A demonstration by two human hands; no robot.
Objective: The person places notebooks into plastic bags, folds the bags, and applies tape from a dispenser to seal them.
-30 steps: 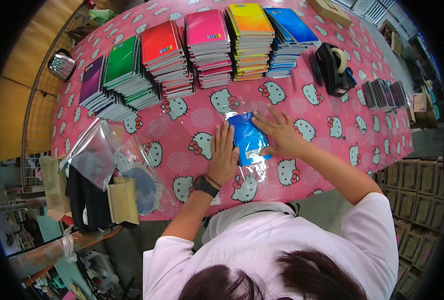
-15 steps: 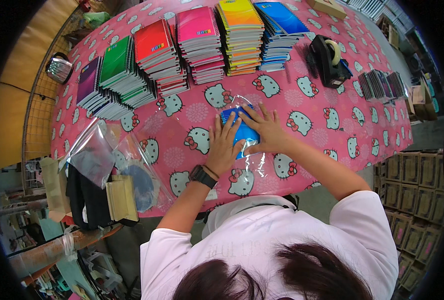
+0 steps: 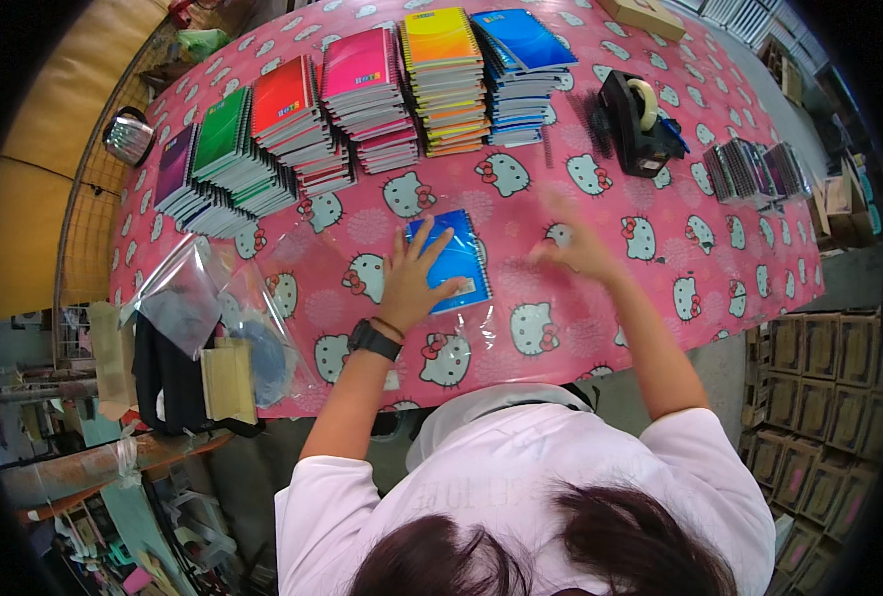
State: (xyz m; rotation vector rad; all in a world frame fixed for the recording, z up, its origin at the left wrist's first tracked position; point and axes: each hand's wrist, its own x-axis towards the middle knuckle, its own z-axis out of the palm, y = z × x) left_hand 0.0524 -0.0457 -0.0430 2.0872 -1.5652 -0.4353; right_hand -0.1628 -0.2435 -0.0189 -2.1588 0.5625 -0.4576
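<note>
1. Rests left hand [image 3: 416, 276] palm down on the blue spiral notebook [image 3: 461, 260], fingers fanned wide and closed round nothing; places that notebook near the middle of the pink tablecloth [image 3: 582, 340].
2. Holds right hand [image 3: 582, 250] just right of the notebook, fingers loosely parted but blurred; cannot tell of any pinch on the clear film [image 3: 509, 298].
3. Cannot tell from the glints whether to call the notebook inside the film or on it.
4. Shows, at left, pale cardboard [image 3: 229, 380] and brown cardboard [image 3: 110, 348] on either side of dark cloth [image 3: 168, 382]; cannot say one carton or two, nor see inside.
5. Includes clear plastic bags [image 3: 188, 290] above the cloth.
6. Includes a metal vessel [image 3: 128, 137], contents too dark to make out.
7. Carries a pale tape roll [image 3: 646, 104] in the black dispenser [image 3: 615, 111].
8. Cuts off a box [image 3: 645, 18] at the top edge; dims stacked cartons [image 3: 809, 348] toward the right rim.
</note>
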